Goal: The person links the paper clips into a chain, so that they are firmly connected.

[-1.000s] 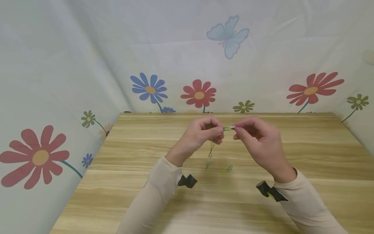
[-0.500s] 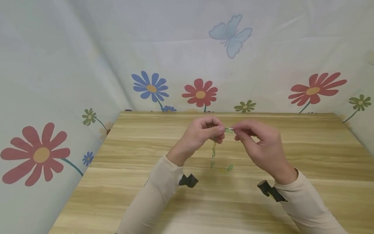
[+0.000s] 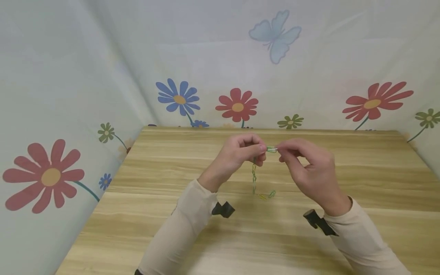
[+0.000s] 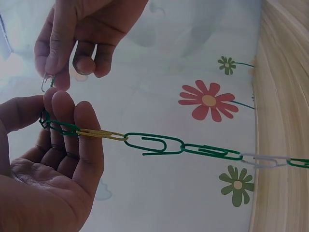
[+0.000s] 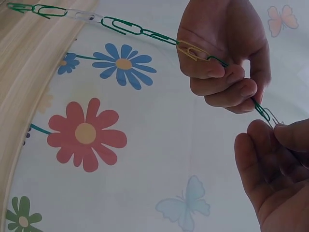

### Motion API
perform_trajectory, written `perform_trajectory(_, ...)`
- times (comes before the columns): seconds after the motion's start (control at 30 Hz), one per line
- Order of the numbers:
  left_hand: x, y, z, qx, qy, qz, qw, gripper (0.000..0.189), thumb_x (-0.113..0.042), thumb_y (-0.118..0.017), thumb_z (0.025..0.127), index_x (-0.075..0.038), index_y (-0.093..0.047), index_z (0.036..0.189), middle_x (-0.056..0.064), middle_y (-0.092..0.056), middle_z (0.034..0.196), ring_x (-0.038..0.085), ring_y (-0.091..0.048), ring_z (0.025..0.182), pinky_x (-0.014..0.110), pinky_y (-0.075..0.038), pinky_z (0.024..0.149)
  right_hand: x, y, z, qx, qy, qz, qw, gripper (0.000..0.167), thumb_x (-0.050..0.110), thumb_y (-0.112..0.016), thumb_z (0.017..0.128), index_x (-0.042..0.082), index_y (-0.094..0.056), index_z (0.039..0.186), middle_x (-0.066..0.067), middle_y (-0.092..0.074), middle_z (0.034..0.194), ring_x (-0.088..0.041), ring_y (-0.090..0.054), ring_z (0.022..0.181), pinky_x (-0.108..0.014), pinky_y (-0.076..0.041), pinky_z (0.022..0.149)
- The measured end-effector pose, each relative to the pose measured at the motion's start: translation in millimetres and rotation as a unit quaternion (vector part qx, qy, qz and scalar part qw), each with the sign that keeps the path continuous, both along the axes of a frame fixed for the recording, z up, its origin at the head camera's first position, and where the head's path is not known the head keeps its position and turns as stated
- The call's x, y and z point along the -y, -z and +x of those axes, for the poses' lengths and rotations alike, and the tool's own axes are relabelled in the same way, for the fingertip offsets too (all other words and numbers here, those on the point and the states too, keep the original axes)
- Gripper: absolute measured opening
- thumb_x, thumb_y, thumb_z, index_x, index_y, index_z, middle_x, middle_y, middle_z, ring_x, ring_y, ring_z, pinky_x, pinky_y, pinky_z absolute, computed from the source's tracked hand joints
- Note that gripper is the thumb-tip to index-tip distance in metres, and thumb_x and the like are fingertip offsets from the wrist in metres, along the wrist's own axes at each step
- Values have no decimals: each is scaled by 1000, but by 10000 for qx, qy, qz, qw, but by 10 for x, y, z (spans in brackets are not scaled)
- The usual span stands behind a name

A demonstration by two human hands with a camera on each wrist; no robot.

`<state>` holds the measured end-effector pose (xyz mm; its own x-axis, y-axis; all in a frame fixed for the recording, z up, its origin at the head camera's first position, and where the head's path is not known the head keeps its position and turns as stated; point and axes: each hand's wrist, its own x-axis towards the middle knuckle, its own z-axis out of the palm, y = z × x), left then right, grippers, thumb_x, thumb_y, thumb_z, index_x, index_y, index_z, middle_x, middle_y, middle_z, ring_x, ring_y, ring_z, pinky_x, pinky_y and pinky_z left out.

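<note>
1. a chain of paper clips (image 4: 183,146) hangs from the left hand (image 3: 240,154), clip hooked through clip: downward from the fingers i see green, yellow, two greens, a whitish one, then green again.
2. the left hand's grip is narrow, thumb and forefinger pinching a green clip (image 5: 261,111) that pokes out toward the other hand.
3. the right hand (image 3: 309,164) faces it, just beside, its grip equally narrow, thumb and forefinger on a whitish clip (image 5: 274,118). the two clips overlap between the hands; whether they are linked i cannot tell.
4. both hands are raised over the tabletop (image 3: 385,183), wrists bent inward, in beige sleeves (image 3: 196,206) with black devices (image 3: 223,210) at the wrists.
5. the left hand's fingers cover the chain's upper part from the head view.
6. near the chain's lower end, a yellow clip (image 3: 262,196) and a loop-shaped green one (image 3: 272,194) lie on the tabletop; i cannot tell if they join the chain.
7. behind, a pale backdrop (image 3: 206,46) shows printed flowers (image 3: 237,107) and a blue butterfly (image 3: 275,37).
</note>
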<state>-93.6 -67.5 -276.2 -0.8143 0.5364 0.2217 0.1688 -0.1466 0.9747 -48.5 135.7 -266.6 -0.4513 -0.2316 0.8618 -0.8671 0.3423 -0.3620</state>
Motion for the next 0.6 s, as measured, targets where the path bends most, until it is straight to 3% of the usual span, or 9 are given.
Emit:
perform_trajectory(0.17, -11, -4, -4, 23, -12, 12, 10000, 16, -14, -63, 98, 1, -67, 96, 8, -65, 81, 23, -65, 73, 40, -58, 78, -9, -12, 6, -72, 106, -220, 9997, 7, -8, -69, 88, -5, -72, 93, -7, -69, 81, -13, -64, 67, -16, -52, 72)
perform_trajectory(0.4, -31, -14, -8, 11, 72, 78, 9999, 15, -12, -63, 98, 3, -66, 96, 7, -66, 81, 22, -64, 72, 36, -58, 76, 0, -8, 4, -113, 54, 1, 9999, 12, -11, -69, 85, -3, -72, 94, -4, -68, 79, -13, -63, 65, -15, -51, 71)
perform_trajectory(0.6, -17, -18, 10, 263, 84, 355, 9990, 11, -4, -62, 99, 5, -67, 99, 5, -68, 82, 18, -64, 70, 33, -57, 76, 20, 16, -16, -202, 215, 212, 9993, 18, -15, -71, 81, -1, -72, 93, -4, -69, 78, -14, -64, 63, -16, -50, 64)
